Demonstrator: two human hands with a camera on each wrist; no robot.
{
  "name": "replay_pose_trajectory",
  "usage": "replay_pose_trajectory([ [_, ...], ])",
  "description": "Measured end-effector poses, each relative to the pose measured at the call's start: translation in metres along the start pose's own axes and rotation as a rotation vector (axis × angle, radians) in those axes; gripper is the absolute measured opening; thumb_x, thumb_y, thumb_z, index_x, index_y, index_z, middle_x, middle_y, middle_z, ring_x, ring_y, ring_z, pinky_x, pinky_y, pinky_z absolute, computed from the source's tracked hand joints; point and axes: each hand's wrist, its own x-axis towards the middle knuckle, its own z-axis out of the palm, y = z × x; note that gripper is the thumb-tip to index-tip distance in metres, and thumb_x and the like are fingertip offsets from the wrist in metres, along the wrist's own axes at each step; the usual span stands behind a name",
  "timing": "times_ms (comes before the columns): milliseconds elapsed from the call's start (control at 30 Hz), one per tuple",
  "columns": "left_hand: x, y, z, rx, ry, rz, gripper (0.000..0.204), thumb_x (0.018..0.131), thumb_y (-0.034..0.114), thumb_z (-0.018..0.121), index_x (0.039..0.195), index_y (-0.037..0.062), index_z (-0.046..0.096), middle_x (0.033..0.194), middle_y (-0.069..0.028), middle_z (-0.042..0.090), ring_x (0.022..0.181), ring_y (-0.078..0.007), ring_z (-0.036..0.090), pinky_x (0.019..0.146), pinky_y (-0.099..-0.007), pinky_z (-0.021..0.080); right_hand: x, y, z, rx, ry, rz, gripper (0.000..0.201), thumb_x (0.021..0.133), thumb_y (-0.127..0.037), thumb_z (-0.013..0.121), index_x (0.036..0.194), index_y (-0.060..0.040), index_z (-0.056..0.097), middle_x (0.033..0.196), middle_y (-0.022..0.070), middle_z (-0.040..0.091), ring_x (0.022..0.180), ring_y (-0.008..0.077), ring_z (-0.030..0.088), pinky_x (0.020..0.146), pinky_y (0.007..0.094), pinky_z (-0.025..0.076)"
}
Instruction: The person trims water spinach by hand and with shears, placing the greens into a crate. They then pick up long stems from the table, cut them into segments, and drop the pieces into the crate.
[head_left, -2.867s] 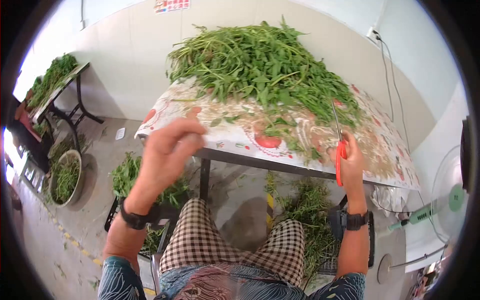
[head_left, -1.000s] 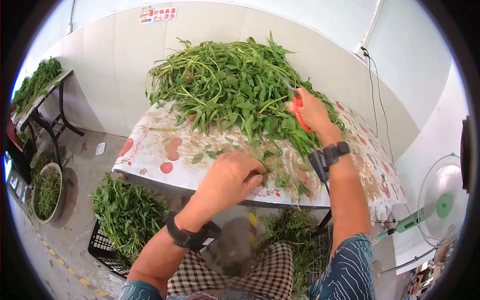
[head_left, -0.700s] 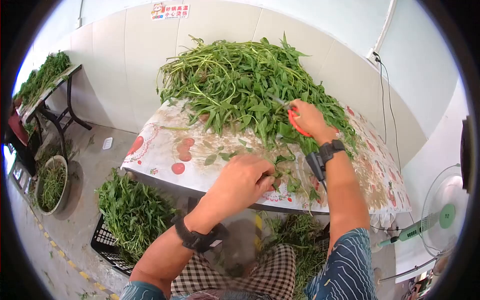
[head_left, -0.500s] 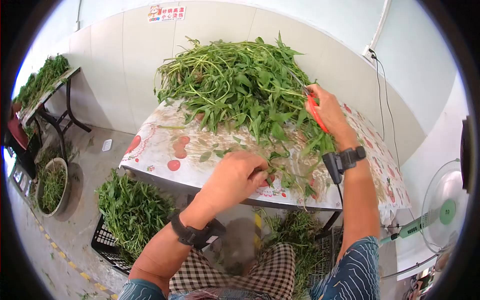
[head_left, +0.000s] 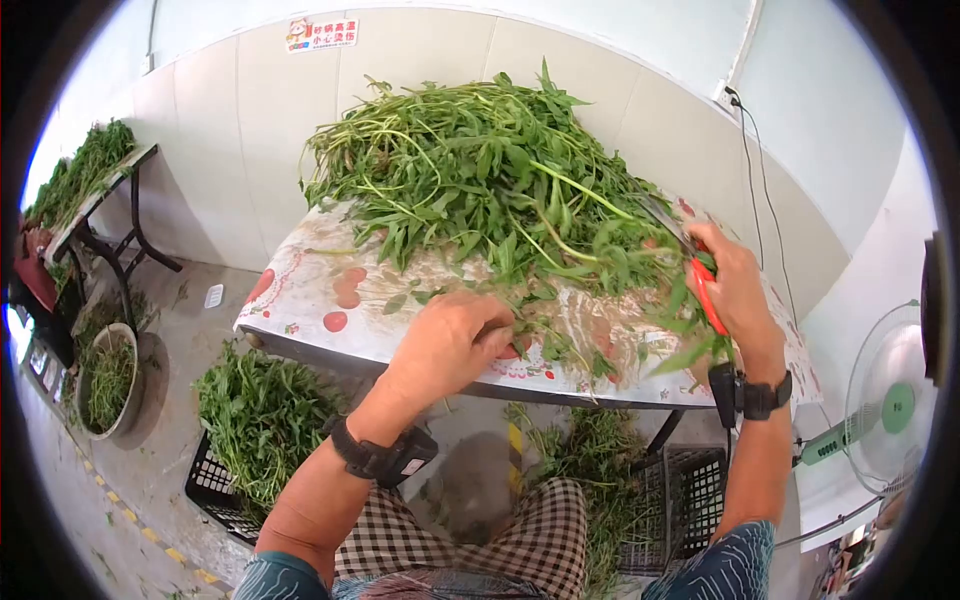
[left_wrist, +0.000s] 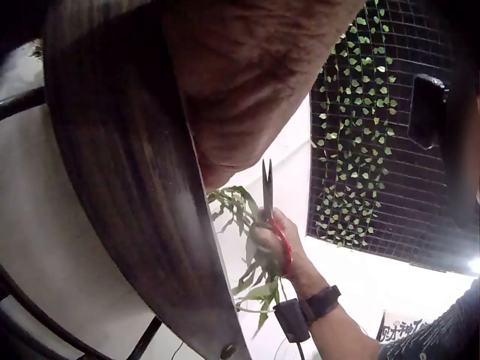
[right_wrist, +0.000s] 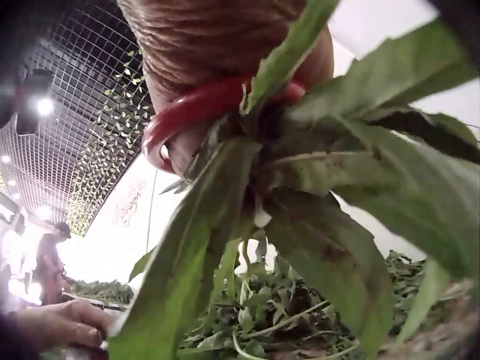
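Note:
My right hand [head_left: 735, 285] grips red-handled scissors [head_left: 706, 297], their metal blades pointing up and left over the table. Leafy green stems [head_left: 690, 350] hang from the same hand; in the right wrist view their leaves [right_wrist: 322, 240] fill the space under the red handle [right_wrist: 199, 109]. A long stem [head_left: 575, 188] stretches from the heap of leafy greens [head_left: 470, 170] toward this hand. My left hand [head_left: 455, 335] rests at the table's front edge, fingers loosely curled and nothing visible between them. Loose sprigs [head_left: 550, 340] lie just beyond its fingertips.
The table [head_left: 370, 345] has a fruit-patterned cover with brown soil smears. Below left stands a black crate heaped with greens [head_left: 265, 420]; another black crate [head_left: 695, 500] is below right. A fan [head_left: 885, 410] stands at the right, a grey tub [head_left: 130, 385] at far left.
My right hand has moved from over the heap rightward and toward me with the scissors, drawing stems out of the heap. My left hand has stayed near the front edge.

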Motion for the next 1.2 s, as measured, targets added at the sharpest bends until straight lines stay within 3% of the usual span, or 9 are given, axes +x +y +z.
replay_pose_trajectory([
  [200,0.0,0.003,-0.002,-0.011,0.029,0.017,0.011,0.076,0.009,0.061,0.085,0.0028,0.061,0.078,-0.0118,0.062,0.077,-0.031,0.058,0.072,-0.0381,0.046,-0.052,0.004,-0.024,-0.06,0.096,0.077,0.036,0.069,-0.002,0.061,0.105,-0.0074,0.055,0.084,0.0166,0.061,0.075,0.0329,0.061,0.066,0.0361,0.047],
  [333,0.0,0.002,0.0,-0.005,0.001,0.027,0.01,0.076,0.009,0.061,0.085,0.0034,0.06,0.077,-0.0118,0.062,0.077,-0.0308,0.058,0.071,-0.0381,0.046,-0.055,0.055,-0.016,-0.128,0.175,0.258,0.039,0.071,-0.004,0.063,0.109,-0.0063,0.053,0.088,0.0188,0.061,0.08,0.0353,0.06,0.07,0.0365,0.047],
  [467,-0.002,0.002,0.0,-0.011,0.036,0.04,0.01,0.075,0.009,0.062,0.083,0.0031,0.06,0.075,-0.0116,0.061,0.074,-0.0313,0.058,0.069,-0.0387,0.046,-0.046,0.111,0.018,-0.134,-0.074,0.409,0.041,0.075,-0.015,0.064,0.112,-0.0045,0.05,0.09,0.0202,0.061,0.082,0.038,0.059,0.072,0.0401,0.045],
  [567,0.001,0.0,0.001,-0.025,0.057,0.056,0.011,0.074,0.009,0.062,0.083,0.0028,0.06,0.074,-0.0112,0.061,0.072,-0.0315,0.057,0.068,-0.0392,0.046,-0.027,0.11,0.036,-0.033,0.024,0.404,0.044,0.075,-0.02,0.065,0.112,-0.0016,0.05,0.092,0.0202,0.061,0.085,0.0352,0.059,0.074,0.0397,0.045],
  [800,0.002,-0.001,0.003,0.001,0.046,0.081,0.011,0.075,0.008,0.061,0.084,0.0023,0.059,0.075,-0.0114,0.06,0.074,-0.0315,0.057,0.069,-0.0392,0.045,0.045,0.056,0.061,0.622,0.074,0.498,0.043,0.079,-0.027,0.064,0.105,0.0038,0.051,0.094,0.0191,0.061,0.084,0.0276,0.059,0.075,0.0363,0.045],
  [867,0.002,-0.001,0.004,-0.011,0.047,0.065,0.011,0.075,0.008,0.061,0.084,0.0023,0.059,0.075,-0.0115,0.06,0.075,-0.0316,0.057,0.07,-0.0394,0.045,0.063,0.074,0.105,0.444,-0.035,0.441,0.035,0.081,-0.026,0.062,0.103,-0.0006,0.052,0.081,0.0061,0.057,0.07,0.0138,0.054,0.064,0.0252,0.043],
  [1033,0.001,-0.001,0.0,-0.038,0.05,0.043,0.01,0.076,0.009,0.06,0.084,0.0024,0.059,0.076,-0.012,0.061,0.075,-0.0322,0.057,0.071,-0.04,0.045,0.075,0.004,0.144,0.473,-0.357,0.266,0.046,0.075,-0.034,0.065,0.103,-0.0008,0.051,0.08,0.01,0.057,0.07,0.0221,0.055,0.067,0.0345,0.045],
  [1133,0.0,-0.002,0.002,-0.031,0.053,0.049,0.01,0.076,0.008,0.06,0.084,0.0023,0.059,0.076,-0.0125,0.061,0.075,-0.0326,0.057,0.07,-0.04,0.045,0.077,-0.038,0.126,0.196,-0.591,0.231,0.047,0.076,-0.032,0.067,0.109,-0.0021,0.051,0.089,0.0197,0.061,0.083,0.0326,0.059,0.074,0.0385,0.045],
  [1200,0.001,0.0,0.001,-0.014,0.051,0.055,0.01,0.076,0.007,0.059,0.085,0.0022,0.059,0.076,-0.0129,0.061,0.075,-0.0326,0.057,0.069,-0.0397,0.045,0.07,-0.033,0.136,0.184,-0.493,0.195,0.043,0.075,-0.022,0.066,0.111,-0.0027,0.05,0.094,0.0201,0.062,0.086,0.034,0.06,0.076,0.0386,0.046],
])
